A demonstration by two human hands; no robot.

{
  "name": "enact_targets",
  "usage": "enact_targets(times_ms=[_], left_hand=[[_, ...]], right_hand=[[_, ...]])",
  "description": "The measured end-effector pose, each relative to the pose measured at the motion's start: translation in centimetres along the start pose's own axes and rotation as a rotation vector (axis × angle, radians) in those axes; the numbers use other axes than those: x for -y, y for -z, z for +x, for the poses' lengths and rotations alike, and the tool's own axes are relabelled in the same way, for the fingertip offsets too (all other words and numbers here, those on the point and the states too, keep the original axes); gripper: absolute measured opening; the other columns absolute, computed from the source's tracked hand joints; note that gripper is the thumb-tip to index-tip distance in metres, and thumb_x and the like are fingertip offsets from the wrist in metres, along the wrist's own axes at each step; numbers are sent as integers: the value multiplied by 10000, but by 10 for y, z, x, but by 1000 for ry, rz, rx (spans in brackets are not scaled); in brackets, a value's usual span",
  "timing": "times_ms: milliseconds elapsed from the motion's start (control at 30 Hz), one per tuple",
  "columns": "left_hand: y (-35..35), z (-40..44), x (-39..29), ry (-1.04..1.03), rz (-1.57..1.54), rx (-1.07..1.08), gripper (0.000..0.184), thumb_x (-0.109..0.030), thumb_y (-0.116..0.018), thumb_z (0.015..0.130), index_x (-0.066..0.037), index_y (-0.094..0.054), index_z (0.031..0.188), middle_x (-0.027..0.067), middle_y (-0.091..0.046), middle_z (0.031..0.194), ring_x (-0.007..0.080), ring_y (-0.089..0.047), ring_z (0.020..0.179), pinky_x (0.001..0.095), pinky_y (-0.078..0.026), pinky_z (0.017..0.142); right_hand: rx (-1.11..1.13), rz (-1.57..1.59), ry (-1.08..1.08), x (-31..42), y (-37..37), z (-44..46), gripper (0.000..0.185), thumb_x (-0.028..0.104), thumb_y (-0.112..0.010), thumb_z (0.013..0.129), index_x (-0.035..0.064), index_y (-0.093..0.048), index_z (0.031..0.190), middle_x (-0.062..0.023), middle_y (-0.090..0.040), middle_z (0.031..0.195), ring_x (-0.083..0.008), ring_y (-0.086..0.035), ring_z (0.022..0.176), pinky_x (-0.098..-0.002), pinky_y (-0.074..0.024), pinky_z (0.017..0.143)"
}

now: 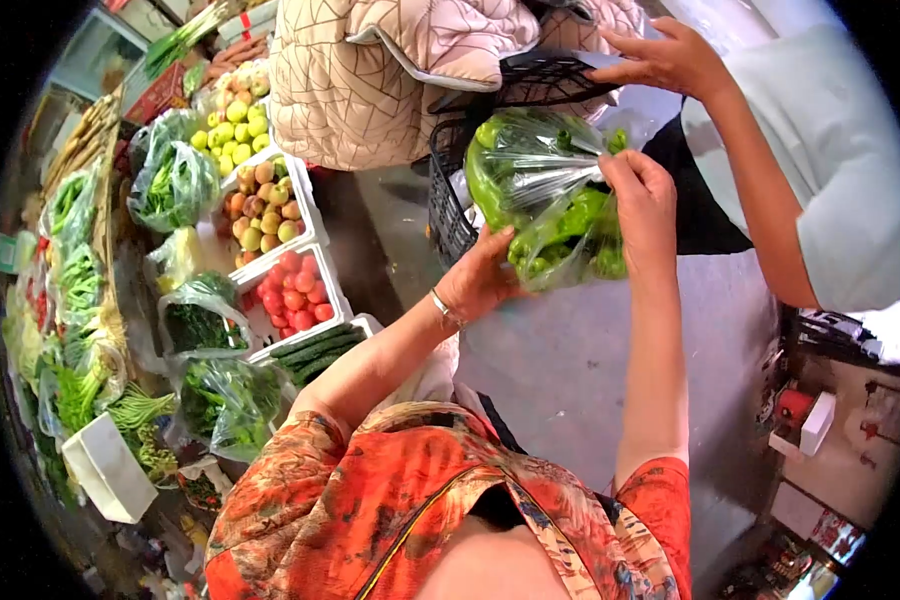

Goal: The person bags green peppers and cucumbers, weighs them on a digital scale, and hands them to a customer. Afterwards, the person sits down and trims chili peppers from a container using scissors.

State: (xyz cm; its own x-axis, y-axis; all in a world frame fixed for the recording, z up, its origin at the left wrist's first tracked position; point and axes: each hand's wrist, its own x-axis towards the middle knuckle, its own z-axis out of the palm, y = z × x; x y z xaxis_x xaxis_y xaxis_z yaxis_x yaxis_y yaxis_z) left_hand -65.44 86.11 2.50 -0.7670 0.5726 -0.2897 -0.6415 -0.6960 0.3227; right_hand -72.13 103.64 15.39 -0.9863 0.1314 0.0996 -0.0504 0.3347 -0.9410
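A clear plastic bag of green peppers (548, 222) hangs between my two hands, in front of a black plastic basket (454, 215). With my right hand (644, 205) I pinch the bag's gathered neck on its right side. My left hand (482, 274), a bracelet at its wrist, holds the bag from the lower left; part of its fingers is hidden behind the plastic. Another person's hand (675, 62) reaches in from the upper right and touches the basket's rim.
On my left stand white boxes of tomatoes (292, 294), peaches (262, 210) and cucumbers (318, 350), with green apples (236, 134) behind. Bagged leafy greens (232, 402) lie beside them. A quilted cover (355, 95) fills the top; a person in a light sleeve (845, 170) stands at right.
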Motion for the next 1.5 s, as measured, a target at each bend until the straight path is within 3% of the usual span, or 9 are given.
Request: enact_targets(times_ms=[200, 267, 300, 333, 500, 700, 900, 1267, 1500], left_hand=[[23, 12, -12, 42, -166, -66, 518, -346, -509, 956, -128, -369, 1405, 139, -453, 1378, 354, -470, 1234, 509, -448, 932], [24, 10, -10, 33, -224, -83, 517, -315, -512, 960, -129, -357, 1417, 154, -451, 1377, 376, -478, 1224, 519, -462, 908], [25, 4, -11, -57, -121, -100, 517, -274, -511, 962, -130, -342, 1428, 161, -446, 1380, 381, -500, 1199, 522, -466, 902], [27, -1, -12, -148, -17, -119, 520, -234, -510, 964, -132, -327, 1440, 169, -441, 1382, 386, -522, 1173, 525, -469, 896], [46, -54, -7, -142, 366, -260, 614, -158, -554, 930, -131, -268, 1473, 119, -554, 1269, 216, -618, 1032, 369, -537, 775], [93, -136, 88, -11, 780, -885, 334, -143, -599, 860, -16, -574, 1168, 53, -648, 880, 110, -599, 725, 258, -483, 597], [123, -199, 217, 42, 973, -957, 371, -119, -600, 850, -1, -568, 1200, 12, -647, 817, 92, -568, 685, 235, -469, 605], [146, -270, 324, -159, 1350, -1118, 242, -250, -588, 778, -72, -653, 930, 122, -663, 793, 274, -629, 703, 344, -496, 665], [127, -320, 368, -173, 863, -1341, 300, -240, -614, 799, -39, -653, 1019, 108, -683, 828, 217, -637, 717, 329, -503, 675]], right_hand=[[110, -423, 180, -88, -59, 68, 270, 259, -603, 829, 5, -633, 917, -186, -644, 811, -294, -615, 701, -405, -469, 696], [297, -215, 90, -139, -89, 72, 302, 282, -605, 837, 42, -644, 1015, -186, -651, 865, -334, -633, 810, -429, -482, 772], [413, -331, -74, -110, -91, 56, 293, 234, -621, 862, 59, -651, 1096, -98, -677, 892, -166, -623, 847, -297, -475, 778], [441, -512, 227, -110, -95, 47, 282, 186, -610, 871, 53, -636, 1119, -109, -663, 932, -182, -625, 858, -301, -476, 782], [352, -176, 274, -97, -78, -16, 220, 47, -590, 865, 2, -620, 1078, -102, -626, 945, -187, -612, 837, -284, -478, 758], [659, -100, -28, -159, -2, -109, 194, 60, -593, 844, 30, -636, 1031, -149, -632, 941, -242, -624, 804, -318, -491, 721], [838, -361, -36, -224, 105, -180, 196, 91, -566, 832, 33, -651, 999, -171, -634, 932, -331, -623, 847, -371, -499, 748], [1027, -526, -341, -354, 203, -226, 230, 103, -579, 812, -22, -664, 984, -103, -656, 705, -150, -619, 640, -278, -490, 614], [927, -296, -654, -365, 208, -215, 195, 135, -600, 810, -29, -666, 894, -76, -606, 617, -121, -529, 509, -268, -400, 454]])
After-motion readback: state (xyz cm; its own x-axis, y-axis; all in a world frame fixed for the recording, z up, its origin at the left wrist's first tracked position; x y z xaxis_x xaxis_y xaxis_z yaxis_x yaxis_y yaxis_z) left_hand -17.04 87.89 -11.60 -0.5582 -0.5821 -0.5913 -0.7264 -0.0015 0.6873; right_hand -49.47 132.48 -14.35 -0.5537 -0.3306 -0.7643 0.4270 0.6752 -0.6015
